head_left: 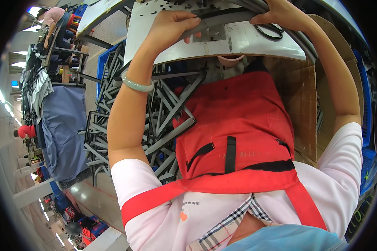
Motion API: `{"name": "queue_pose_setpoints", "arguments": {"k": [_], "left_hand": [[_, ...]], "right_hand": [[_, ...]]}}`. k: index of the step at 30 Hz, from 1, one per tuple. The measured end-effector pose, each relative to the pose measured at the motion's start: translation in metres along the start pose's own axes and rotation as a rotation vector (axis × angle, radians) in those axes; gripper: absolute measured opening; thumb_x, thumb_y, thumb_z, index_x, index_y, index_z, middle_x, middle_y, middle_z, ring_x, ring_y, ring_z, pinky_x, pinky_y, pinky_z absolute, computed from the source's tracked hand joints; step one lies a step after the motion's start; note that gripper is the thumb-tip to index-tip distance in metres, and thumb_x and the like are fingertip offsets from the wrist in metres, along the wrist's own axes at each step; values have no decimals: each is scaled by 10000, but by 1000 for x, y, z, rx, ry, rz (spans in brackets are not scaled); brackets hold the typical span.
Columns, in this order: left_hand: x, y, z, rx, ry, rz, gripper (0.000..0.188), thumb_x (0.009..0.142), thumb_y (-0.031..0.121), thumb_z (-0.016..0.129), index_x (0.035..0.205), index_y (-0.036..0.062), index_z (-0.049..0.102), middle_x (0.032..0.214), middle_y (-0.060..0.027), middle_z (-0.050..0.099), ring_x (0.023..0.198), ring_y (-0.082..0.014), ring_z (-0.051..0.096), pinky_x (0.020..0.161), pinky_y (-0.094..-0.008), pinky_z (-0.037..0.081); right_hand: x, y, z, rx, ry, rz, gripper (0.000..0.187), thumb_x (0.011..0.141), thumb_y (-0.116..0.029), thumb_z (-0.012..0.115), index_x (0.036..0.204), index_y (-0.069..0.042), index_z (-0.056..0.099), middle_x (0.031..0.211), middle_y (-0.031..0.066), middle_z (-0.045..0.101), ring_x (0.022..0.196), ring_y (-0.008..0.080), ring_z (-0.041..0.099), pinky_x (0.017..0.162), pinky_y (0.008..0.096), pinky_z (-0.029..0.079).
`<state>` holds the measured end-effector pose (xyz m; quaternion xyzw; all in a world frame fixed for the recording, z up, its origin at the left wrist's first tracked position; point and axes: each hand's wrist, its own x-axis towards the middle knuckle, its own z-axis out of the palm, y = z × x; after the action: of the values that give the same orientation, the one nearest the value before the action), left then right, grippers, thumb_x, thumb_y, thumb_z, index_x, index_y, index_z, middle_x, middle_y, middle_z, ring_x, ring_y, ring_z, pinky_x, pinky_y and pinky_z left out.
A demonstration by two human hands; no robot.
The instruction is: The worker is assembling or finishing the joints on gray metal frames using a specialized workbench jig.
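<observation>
L hand gripping grey strip | R hand gripping same strip | strip spans btwn hands

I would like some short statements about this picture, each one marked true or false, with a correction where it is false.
1. Both hands hold one grey strip. True: the left hand and the right hand grip the grey strip on the white worktop.
2. The left wrist is bare. False: it wears a pale green bangle.
3. Black scissors lie on the worktop near the right hand. True: the scissors lie just below it.
4. The apron is blue. False: the apron is red.
5. The grey frame pieces are stacked on the person's right. False: the grey frame pieces are piled on the left, in a blue crate.
</observation>
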<state>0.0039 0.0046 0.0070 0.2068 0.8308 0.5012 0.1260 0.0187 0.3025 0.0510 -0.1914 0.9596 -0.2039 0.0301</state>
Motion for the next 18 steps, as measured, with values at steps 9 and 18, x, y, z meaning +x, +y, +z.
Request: {"name": "queue_pose_setpoints", "arguments": {"k": [9,18], "left_hand": [[15,0,-3,87,15,20,296,898,229,651,1029,-30,707,741,-77,708,553,-95,572,557,-232,467],[19,-7,-9,26,17,29,266,895,194,645,1020,-32,707,756,-87,713,554,-94,566,562,-230,474]], "right_hand": [[25,14,4,43,-106,171,875,703,-373,810,1335,120,459,1190,270,623,1123,298,598,979,351,442],[14,-6,-9,129,-84,68,653,706,-304,817,1199,59,591,987,178,699,936,228,650,852,346,488]]}}
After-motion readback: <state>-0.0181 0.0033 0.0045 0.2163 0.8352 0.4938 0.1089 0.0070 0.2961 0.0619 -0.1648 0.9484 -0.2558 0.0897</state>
